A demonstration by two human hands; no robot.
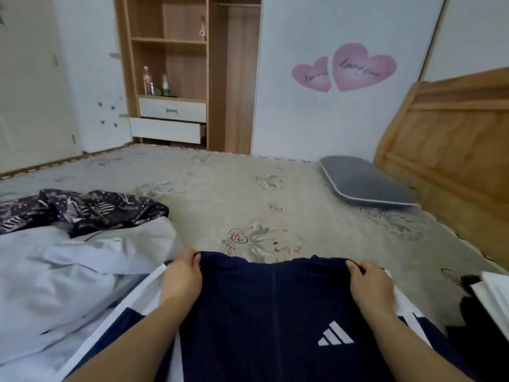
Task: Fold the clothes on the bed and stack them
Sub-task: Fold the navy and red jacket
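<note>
Both hands on the navy jacket, far edge pinched!
Left hand (180, 279) and right hand (370, 282) each curl a tight grip on the navy jacket (261, 312), spread on the bed (248, 194); looks soft, light, floppy — corners are best.
</note>
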